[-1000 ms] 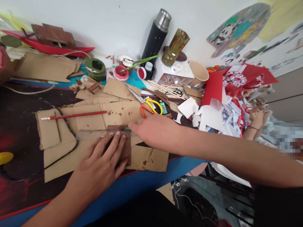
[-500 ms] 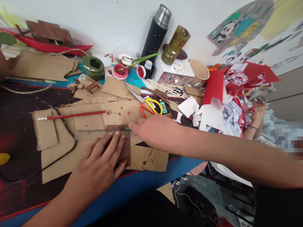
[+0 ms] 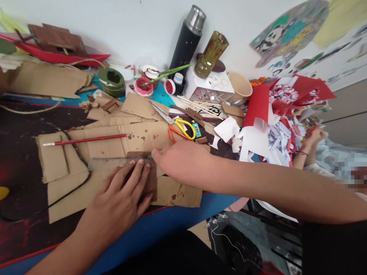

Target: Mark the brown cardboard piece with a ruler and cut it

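My left hand (image 3: 123,191) lies flat, fingers apart, pressing a clear ruler (image 3: 106,163) and a dark brown painted cardboard piece (image 3: 151,187) onto larger sheets of cardboard (image 3: 71,194). Close to the ruler's right end, my right hand (image 3: 177,160) is closed around a tool that its fingers mostly hide; only a small teal bit shows by the thumb. Just beyond that hand are yellow- and orange-handled scissors (image 3: 183,128). A red paintbrush (image 3: 88,140) rests across the cardboard, left of the scissors.
Along the wall stand a green pot (image 3: 111,82), a pink paint pot (image 3: 143,87), a black flask (image 3: 186,42) and a white box (image 3: 206,89). A red model boat (image 3: 60,57) is at back left. Paper scraps (image 3: 278,137) pile up at right, near another person's hand (image 3: 311,143).
My right hand has slid slightly left along the ruler's edge. My left hand stays pressed in place. The whole view has shifted a little.
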{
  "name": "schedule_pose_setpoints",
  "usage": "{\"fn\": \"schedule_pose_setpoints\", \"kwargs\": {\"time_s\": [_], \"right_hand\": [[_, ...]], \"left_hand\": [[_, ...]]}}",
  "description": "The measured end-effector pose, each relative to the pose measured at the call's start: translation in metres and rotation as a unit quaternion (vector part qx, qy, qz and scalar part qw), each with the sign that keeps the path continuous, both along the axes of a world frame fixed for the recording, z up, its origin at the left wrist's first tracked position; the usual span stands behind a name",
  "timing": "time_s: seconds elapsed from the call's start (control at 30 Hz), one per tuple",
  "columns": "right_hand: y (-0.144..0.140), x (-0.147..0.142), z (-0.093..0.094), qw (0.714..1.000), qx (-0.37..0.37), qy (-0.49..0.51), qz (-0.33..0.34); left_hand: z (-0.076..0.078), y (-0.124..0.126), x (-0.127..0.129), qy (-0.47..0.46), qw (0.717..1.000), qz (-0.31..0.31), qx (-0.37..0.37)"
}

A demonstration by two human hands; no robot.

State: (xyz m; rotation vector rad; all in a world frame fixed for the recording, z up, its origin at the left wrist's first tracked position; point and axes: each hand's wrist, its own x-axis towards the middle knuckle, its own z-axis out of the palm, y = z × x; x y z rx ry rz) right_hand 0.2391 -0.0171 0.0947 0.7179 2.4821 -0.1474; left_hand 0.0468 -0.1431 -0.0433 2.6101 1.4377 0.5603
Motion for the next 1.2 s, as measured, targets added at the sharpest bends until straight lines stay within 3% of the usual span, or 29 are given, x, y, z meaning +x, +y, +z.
{"fn": "schedule_pose_setpoints", "kwargs": {"time_s": [0.2, 0.63, 1.07, 1.2], "right_hand": [[0.007, 0.009, -0.003, 0.999, -0.033, -0.003, -0.006], [0.01, 0.017, -0.004, 0.999, -0.025, 0.021, -0.006], [0.01, 0.007, -0.002, 0.999, -0.051, -0.002, -0.008], [0.004, 0.002, -0.001, 0.999, -0.03, -0.015, -0.018]], "left_hand": [[0.001, 0.001, 0.001, -0.002, 1.0, 0.004, -0.002], [0.005, 0.003, 0.0, 0.022, 0.999, -0.013, 0.028], [0.001, 0.001, -0.002, 0.003, 1.0, -0.005, 0.005], [0.003, 0.0, -0.001, 0.016, 1.0, 0.002, 0.0]]}}
